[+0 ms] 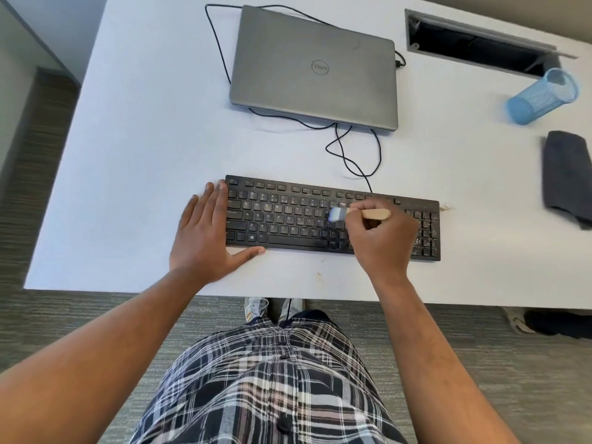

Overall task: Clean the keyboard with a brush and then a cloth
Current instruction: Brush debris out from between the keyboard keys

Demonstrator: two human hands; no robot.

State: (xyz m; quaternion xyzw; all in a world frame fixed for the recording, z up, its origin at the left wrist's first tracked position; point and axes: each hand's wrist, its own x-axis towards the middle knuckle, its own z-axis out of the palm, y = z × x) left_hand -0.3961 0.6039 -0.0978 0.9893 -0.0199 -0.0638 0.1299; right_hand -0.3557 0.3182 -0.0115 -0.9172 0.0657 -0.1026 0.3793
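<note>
Behind keyboard [320, 219]: closed laptop [314, 65], looping cable [352, 155]; right hand [384, 241] grips brush [362, 214]; left hand [205, 238] flat.

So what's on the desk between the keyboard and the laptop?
In the head view, only loops of the black cable lie on the desk between the keyboard and the laptop.

right hand [382, 241] brushing keyboard [288, 219], left hand [205, 235] bracing

Brush [358, 215] head was motion-blurred. Right hand [382, 238] hid keys of the keyboard [288, 216] beneath it. Cloth [565, 177] was cut by the right edge. Key legends mostly unreadable.
</note>
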